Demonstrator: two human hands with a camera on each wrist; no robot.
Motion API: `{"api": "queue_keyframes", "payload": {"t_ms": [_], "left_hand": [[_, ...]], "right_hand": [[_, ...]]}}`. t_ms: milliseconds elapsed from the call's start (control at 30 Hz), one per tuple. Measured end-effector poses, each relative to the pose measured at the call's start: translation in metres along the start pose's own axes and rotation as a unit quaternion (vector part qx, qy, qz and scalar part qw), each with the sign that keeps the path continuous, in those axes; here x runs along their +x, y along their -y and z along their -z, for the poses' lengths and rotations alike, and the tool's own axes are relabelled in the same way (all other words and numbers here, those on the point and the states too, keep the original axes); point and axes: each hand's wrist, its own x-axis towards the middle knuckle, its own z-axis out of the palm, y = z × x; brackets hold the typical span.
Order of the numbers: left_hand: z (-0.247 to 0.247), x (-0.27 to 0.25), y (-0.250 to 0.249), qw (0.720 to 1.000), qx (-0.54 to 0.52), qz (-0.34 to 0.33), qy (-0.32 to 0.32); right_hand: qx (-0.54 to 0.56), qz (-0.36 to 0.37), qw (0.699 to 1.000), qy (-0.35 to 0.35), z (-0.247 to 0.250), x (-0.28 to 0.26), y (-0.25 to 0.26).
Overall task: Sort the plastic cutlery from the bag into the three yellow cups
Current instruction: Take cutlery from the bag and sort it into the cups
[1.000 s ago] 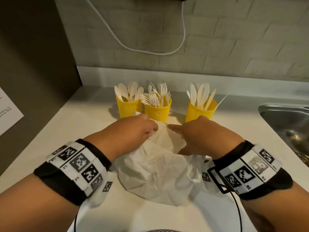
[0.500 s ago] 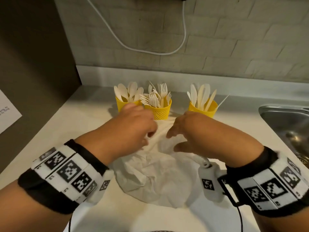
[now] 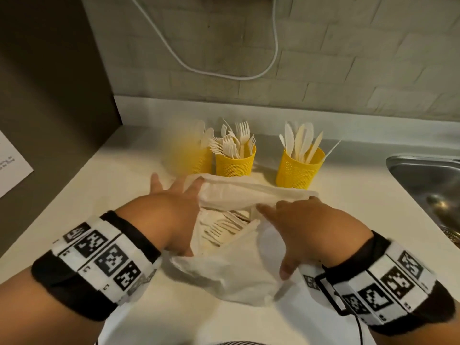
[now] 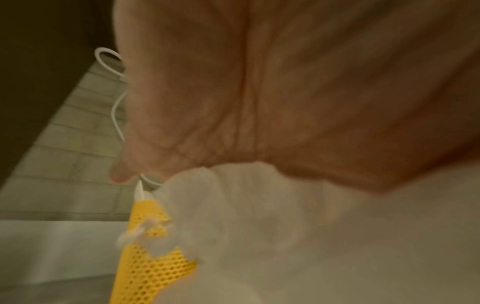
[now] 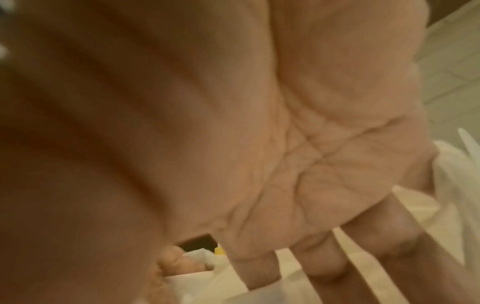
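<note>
A white plastic bag (image 3: pixel 231 275) lies on the counter with its mouth stretched wide. Pale plastic cutlery (image 3: pixel 224 227) shows inside it. My left hand (image 3: pixel 174 200) holds the left side of the mouth apart with spread, straight fingers. My right hand (image 3: pixel 306 220) does the same on the right side, its thumb low on the bag's near edge. Behind the bag stand three yellow mesh cups: a blurred left cup (image 3: pixel 191 158) with spoons, a middle cup (image 3: pixel 235 165) with forks and a right cup (image 3: pixel 300 170) with knives. The left wrist view shows my palm, the bag (image 4: pixel 259 236) and a cup (image 4: pixel 153 267).
A steel sink (image 3: pixel 428 180) is set into the counter at the right. A dark panel (image 3: pixel 49 70) with a paper sheet (image 3: pixel 10 168) closes off the left. A white cable (image 3: pixel 224 73) hangs on the tiled back wall.
The bag was crumpled with both hands close together at its top. Both hands have moved apart and pulled its mouth wide, so the cutlery inside now shows.
</note>
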Motion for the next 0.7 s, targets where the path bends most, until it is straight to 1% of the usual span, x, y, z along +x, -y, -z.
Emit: {"api": "queue_keyframes", "payload": {"t_ms": [100, 133, 167, 200, 233, 267, 300, 333, 367, 400, 433, 467, 500, 567, 600, 700], "left_hand": [[-0.001, -0.005, 0.011, 0.999, -0.008, 0.031, 0.042], [0.004, -0.01, 0.01, 0.999, 0.002, 0.029, 0.046], [0.011, -0.016, 0.006, 0.999, 0.021, 0.018, 0.034], [0.018, -0.02, 0.003, 0.999, 0.039, 0.001, -0.005], [0.024, -0.023, 0.001, 0.997, 0.037, -0.026, -0.07], [0.029, -0.023, -0.001, 0.985, 0.005, -0.073, -0.156], [0.031, -0.02, -0.003, 0.961, -0.056, -0.134, -0.235], [0.031, -0.016, -0.005, 0.936, -0.115, -0.2, -0.267], [0.029, -0.009, -0.008, 0.922, -0.13, -0.253, -0.262], [0.026, -0.002, -0.011, 0.917, -0.119, -0.293, -0.243], [0.02, 0.005, -0.013, 0.925, -0.091, -0.3, -0.216], [0.013, 0.012, -0.013, 0.935, -0.072, -0.286, -0.2], [0.006, 0.017, -0.012, 0.949, -0.061, -0.255, -0.176], [-0.006, 0.024, -0.003, 0.968, -0.08, -0.205, -0.124], [-0.009, 0.024, 0.001, 0.973, -0.099, -0.183, -0.1], [-0.01, 0.02, 0.005, 0.982, -0.115, -0.139, -0.062]], "right_hand": [[-0.073, -0.017, 0.996, 0.051, 0.004, 0.003, -0.004], [-0.083, -0.016, 0.995, 0.056, 0.007, 0.002, -0.004], [-0.085, -0.007, 0.995, 0.05, 0.01, -0.001, -0.004], [-0.073, 0.006, 0.997, 0.033, 0.015, -0.005, -0.004], [-0.044, 0.024, 0.999, 0.009, 0.019, -0.01, -0.004], [0.0, 0.054, 0.998, -0.022, 0.024, -0.015, -0.002], [0.051, 0.094, 0.992, -0.063, 0.028, -0.016, 0.0], [0.093, 0.136, 0.981, -0.103, 0.031, -0.015, 0.003], [0.124, 0.173, 0.969, -0.122, 0.032, -0.011, 0.008], [0.138, 0.194, 0.965, -0.114, 0.031, -0.006, 0.012], [0.132, 0.199, 0.967, -0.088, 0.027, 0.001, 0.016], [0.103, 0.189, 0.975, -0.063, 0.021, 0.006, 0.019], [0.063, 0.172, 0.981, -0.055, 0.014, 0.011, 0.021], [-0.019, 0.135, 0.989, -0.062, 0.003, 0.017, 0.017], [-0.033, 0.109, 0.992, -0.059, 0.002, 0.017, 0.013], [0.0, 0.02, 0.999, -0.05, -0.003, 0.017, -0.006]]}}
